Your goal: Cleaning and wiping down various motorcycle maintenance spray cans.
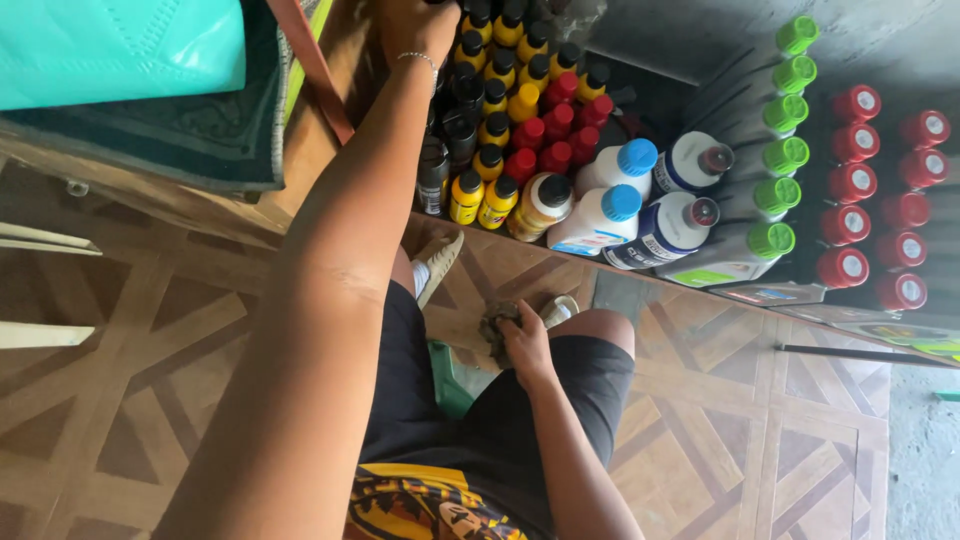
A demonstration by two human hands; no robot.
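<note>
Rows of small bottles are crowding the low shelf (520, 240): yellow bottles with black caps (497, 130), red ones (545, 125) beside them, then white bottles with blue caps (610, 190) lying toward the floor, grey bottles with green caps (775, 150) and a bank of red-capped containers (860, 185) further right. A teal bag (110, 45) is hanging over a dark mat (180, 140) at upper left, just beside the reaching arm. The left hand (415, 25) is stretching far forward over the bottle rows, a thin bracelet (420, 60) showing at the wrist; its fingers are running past the top edge, so their grip cannot be told. The right hand (525, 345) is resting by the knee, fingers curled closed around a dark rag (497, 322).
</note>
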